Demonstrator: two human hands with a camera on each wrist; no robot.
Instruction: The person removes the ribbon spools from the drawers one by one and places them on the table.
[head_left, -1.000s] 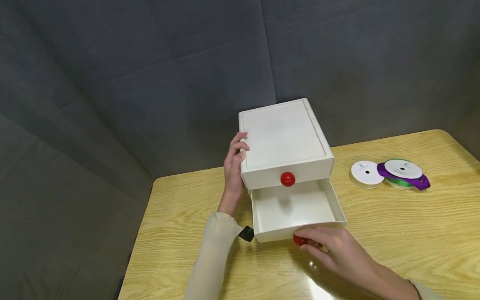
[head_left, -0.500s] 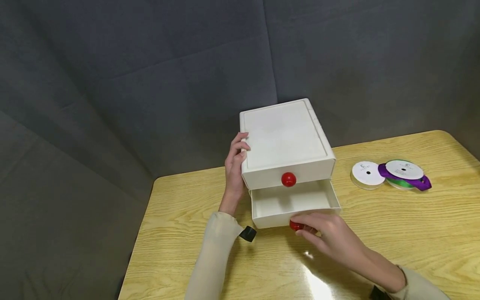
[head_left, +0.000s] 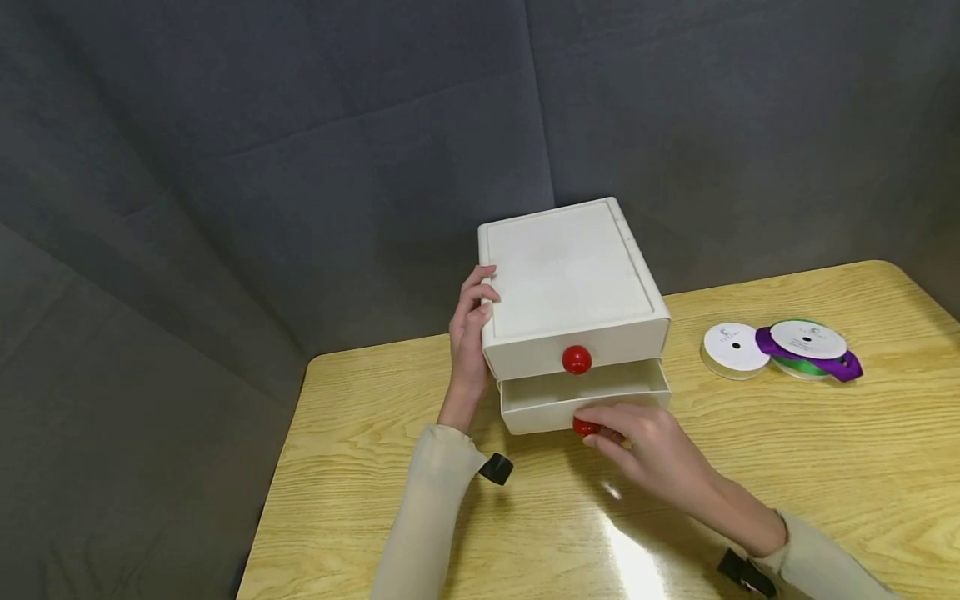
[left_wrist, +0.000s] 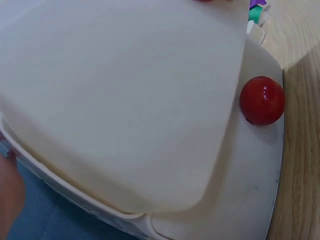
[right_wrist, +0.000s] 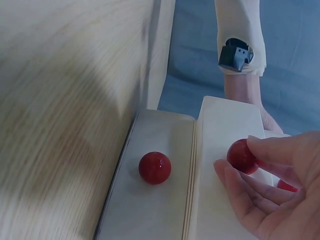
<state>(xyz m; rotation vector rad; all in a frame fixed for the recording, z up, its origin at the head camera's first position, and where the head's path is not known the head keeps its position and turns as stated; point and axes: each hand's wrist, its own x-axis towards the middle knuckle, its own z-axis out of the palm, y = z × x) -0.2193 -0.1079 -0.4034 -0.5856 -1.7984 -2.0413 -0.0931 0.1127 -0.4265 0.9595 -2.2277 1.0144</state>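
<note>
A white cabinet of drawers [head_left: 570, 275] stands on the table, its top drawer fully in, with a round red knob [head_left: 577, 359]. Below that, one drawer [head_left: 543, 417] sticks out partway, and nothing shows in the visible part of its inside. My right hand [head_left: 652, 454] pinches this drawer's red knob [right_wrist: 242, 157] between thumb and fingers. Against the cabinet's left side rests my left hand [head_left: 468, 337], fingertips over the top edge. Seen from the right wrist, a lower drawer front [right_wrist: 150, 210] with its own red knob [right_wrist: 155, 168] sits close to the table.
To the cabinet's right lie a white ribbon spool [head_left: 735, 348] and another spool [head_left: 808, 340] with green ribbon, a purple ribbon [head_left: 847, 367] looped about it. A dark cloth [head_left: 360, 167] hangs behind the wooden table [head_left: 360, 400].
The pulled-out drawer has slid inward, its front moving back towards the cabinet. My right hand has travelled with it, still holding the knob. The left hand stays in place.
</note>
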